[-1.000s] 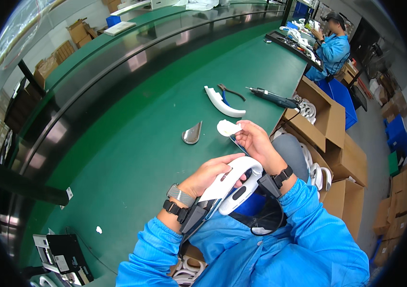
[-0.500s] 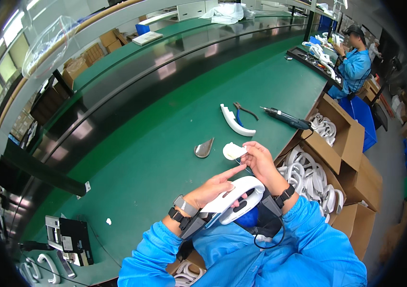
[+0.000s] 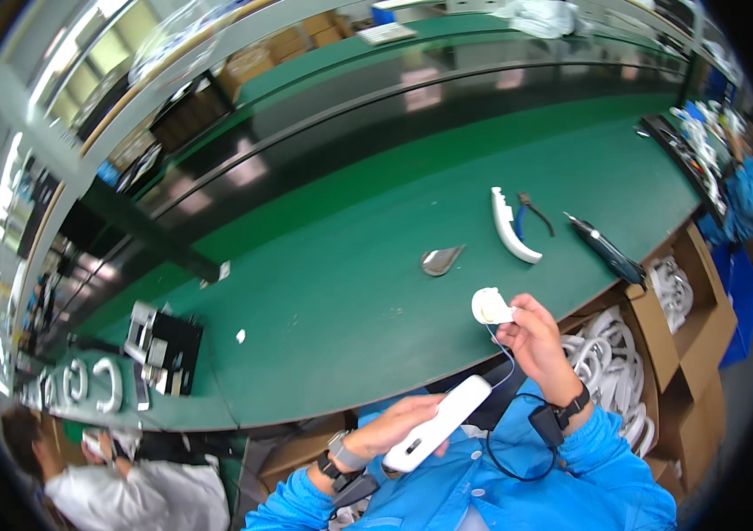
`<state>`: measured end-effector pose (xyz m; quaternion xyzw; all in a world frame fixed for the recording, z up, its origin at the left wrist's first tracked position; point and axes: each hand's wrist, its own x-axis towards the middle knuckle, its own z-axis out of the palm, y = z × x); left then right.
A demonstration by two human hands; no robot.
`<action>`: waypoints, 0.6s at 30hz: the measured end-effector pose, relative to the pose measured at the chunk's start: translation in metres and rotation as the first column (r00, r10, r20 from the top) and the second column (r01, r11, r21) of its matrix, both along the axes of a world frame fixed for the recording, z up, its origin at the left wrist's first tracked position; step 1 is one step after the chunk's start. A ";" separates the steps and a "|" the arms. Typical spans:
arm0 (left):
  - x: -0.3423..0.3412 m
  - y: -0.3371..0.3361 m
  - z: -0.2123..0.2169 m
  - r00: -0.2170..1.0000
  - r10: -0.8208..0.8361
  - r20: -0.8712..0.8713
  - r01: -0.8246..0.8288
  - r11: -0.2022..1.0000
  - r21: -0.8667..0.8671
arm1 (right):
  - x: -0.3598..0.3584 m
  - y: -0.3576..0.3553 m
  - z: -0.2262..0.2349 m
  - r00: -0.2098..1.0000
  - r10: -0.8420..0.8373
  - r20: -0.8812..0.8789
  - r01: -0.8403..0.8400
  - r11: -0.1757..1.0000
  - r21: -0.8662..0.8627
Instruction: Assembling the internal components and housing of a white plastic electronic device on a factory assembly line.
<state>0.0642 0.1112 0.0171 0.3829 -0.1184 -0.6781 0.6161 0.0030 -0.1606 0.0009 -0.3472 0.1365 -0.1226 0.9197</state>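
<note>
My left hand [image 3: 391, 428] grips a white plastic handle [image 3: 440, 423] low in front of my chest, its narrow side turned up and a small dark slot showing in it. My right hand [image 3: 534, 334] pinches the edge of a round white plastic part [image 3: 488, 306] above the table's near edge. From that round part a thin blue wire [image 3: 513, 361] hangs down toward the handle. Just beyond my right hand, a pointed teardrop-shaped metal piece [image 3: 440, 260] and a curved white shell [image 3: 510, 232] lie on the green table.
Blue-handled pliers [image 3: 522, 215] and a dark electric screwdriver [image 3: 606, 249] rest right of the shell. Cardboard boxes with white curved parts [image 3: 613, 354] stand at my right. A black-and-silver device [image 3: 173, 348] sits at the left. Co-workers sit at lower left [image 3: 142, 494] and far right [image 3: 750, 190].
My view has swung left, bringing a co-worker into the lower left. The handle has been turned from its looped side to its narrow side. My left hand has moved away from the round part.
</note>
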 end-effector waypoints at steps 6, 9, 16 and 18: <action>-0.079 0.075 0.030 0.900 0.394 0.188 -0.401 0.916 -0.003 | -0.015 0.026 0.022 0.984 0.172 -0.036 -0.175 0.976 -0.127; -0.123 0.071 0.070 0.832 0.469 0.296 -0.472 0.879 -0.067 | -0.024 0.032 0.026 0.978 0.207 -0.018 -0.207 0.965 -0.162; -0.143 0.037 0.062 0.729 0.587 0.351 -0.486 0.806 -0.339 | -0.035 0.037 0.046 0.978 0.207 0.033 -0.196 0.959 -0.204; -0.134 0.028 0.051 0.749 0.505 0.428 -0.432 0.863 -0.261 | -0.038 0.037 0.044 0.983 0.175 0.044 -0.163 0.966 -0.202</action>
